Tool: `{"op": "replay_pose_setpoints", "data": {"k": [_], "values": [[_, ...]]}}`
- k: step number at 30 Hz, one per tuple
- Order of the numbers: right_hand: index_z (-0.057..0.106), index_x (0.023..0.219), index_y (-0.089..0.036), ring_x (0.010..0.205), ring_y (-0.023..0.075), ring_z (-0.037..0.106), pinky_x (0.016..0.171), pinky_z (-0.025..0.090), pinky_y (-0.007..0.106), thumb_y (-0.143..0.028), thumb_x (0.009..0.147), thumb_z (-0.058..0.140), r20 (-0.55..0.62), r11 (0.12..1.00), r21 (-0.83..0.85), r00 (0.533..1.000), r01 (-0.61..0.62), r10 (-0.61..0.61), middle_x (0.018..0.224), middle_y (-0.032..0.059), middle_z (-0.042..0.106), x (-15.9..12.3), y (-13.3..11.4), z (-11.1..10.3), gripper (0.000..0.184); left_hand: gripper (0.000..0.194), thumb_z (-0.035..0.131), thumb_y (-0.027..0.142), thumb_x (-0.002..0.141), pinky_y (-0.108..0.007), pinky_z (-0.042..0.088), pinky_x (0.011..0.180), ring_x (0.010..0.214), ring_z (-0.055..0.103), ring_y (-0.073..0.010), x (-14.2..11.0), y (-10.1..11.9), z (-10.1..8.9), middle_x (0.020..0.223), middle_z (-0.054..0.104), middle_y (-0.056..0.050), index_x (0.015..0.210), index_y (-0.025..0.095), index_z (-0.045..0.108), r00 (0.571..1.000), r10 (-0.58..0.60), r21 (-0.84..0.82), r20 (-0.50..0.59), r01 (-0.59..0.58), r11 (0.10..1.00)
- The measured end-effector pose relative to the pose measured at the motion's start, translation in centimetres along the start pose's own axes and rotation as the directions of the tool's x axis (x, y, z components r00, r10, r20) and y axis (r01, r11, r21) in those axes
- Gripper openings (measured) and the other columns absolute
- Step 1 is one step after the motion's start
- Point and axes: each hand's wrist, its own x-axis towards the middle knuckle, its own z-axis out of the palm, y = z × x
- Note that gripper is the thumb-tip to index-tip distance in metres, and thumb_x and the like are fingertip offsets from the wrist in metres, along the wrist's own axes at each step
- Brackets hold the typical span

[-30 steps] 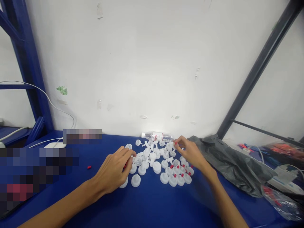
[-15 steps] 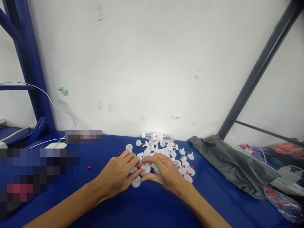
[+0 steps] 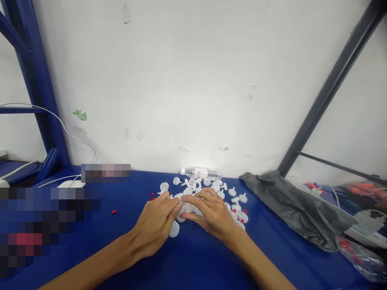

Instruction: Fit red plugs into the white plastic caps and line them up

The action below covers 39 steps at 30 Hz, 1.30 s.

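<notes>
My right hand curves its thumb and fingers round a white plastic nozzle cap. Against that cap's left end, my left hand is closed with thumb and fingers pressed together; the small red tip cap there is covered by the fingers. A pile of white nozzle caps lies just beyond both hands, some upright and some on their sides. Below my fingertips rests a single white cap. Red-tipped white caps sit to the right of my right hand.
Loose red tip caps and another red tip cap lie on the blue table to the left. A clear bottle lies along the wall. On the right are a grey plastic bag and a clear bag with red pieces.
My left hand has rolled over and closed further against the white cap, so the red tip cap seen between its fingers is now hidden. My right hand has stayed round the white cap.
</notes>
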Motion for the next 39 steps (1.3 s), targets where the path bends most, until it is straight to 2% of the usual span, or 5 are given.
{"op": "replay_pose_setpoints", "data": {"k": [4,11,21,30,39], "values": [[0.061,0.130,-0.026,0.090,0.0247,0.065,0.085,0.050,0.042,-0.027,0.100,0.050,-0.004,0.944,-0.184,0.961,-0.273,0.277,0.095,0.0070,0.073,-1.8,4.7,-1.7,0.032,0.047,0.024,0.046,0.104,-0.028,0.035,0.056,0.058,0.043,-0.0142,0.6,-1.9,-1.5,0.063,0.046,0.002,0.066,0.021,0.037,0.962,-0.240,-0.210,-0.134,0.209,0.955],[0.073,0.087,-0.021,0.080,0.0271,0.068,0.067,0.046,0.033,-0.052,0.092,0.054,0.039,0.568,-0.335,0.591,-0.752,0.806,0.086,0.0094,0.075,-5.0,11.5,-4.9,0.037,0.034,0.033,0.035,0.101,-0.030,0.039,0.063,0.081,0.051,-0.0207,1.3,-4.8,-2.6,0.076,0.058,-0.002,0.079,0.021,0.055,0.985,-0.115,0.201,-0.128,0.139,0.970],[0.071,0.080,-0.019,0.068,0.0231,0.069,0.063,0.044,0.030,-0.047,0.094,0.048,0.149,0.597,-0.275,0.580,-0.754,0.801,0.073,0.0086,0.074,-4.8,11.1,-4.2,0.038,0.023,0.038,0.023,0.097,-0.028,0.040,0.063,0.092,0.055,-0.0207,0.6,-4.7,-0.8,0.094,0.064,-0.003,0.097,0.023,0.061,0.994,-0.113,0.196,-0.008,0.112,0.974],[0.079,0.089,-0.027,0.086,0.0225,0.067,0.076,0.052,0.032,-0.052,0.083,0.066,0.547,0.722,0.079,0.636,-0.687,0.545,0.098,0.0029,0.076,-3.9,9.4,-5.5,0.029,0.022,0.038,0.023,0.097,-0.029,0.041,0.062,0.089,0.058,-0.0218,0.6,-4.0,-1.2,0.090,0.064,-0.003,0.099,0.024,0.060,0.989,-0.142,0.195,0.038,0.132,0.972],[0.068,0.085,-0.022,0.080,0.0207,0.066,0.076,0.052,0.034,-0.055,0.088,0.058,0.393,0.699,0.154,0.692,-0.699,0.606,0.090,0.0038,0.073,-3.2,8.7,-5.5,0.034,0.022,0.037,0.024,0.098,-0.030,0.041,0.064,0.081,0.058,-0.0187,0.7,-4.0,-1.3,0.091,0.061,-0.002,0.099,0.024,0.059,0.985,-0.174,0.160,0.003,0.171,0.972]]}}
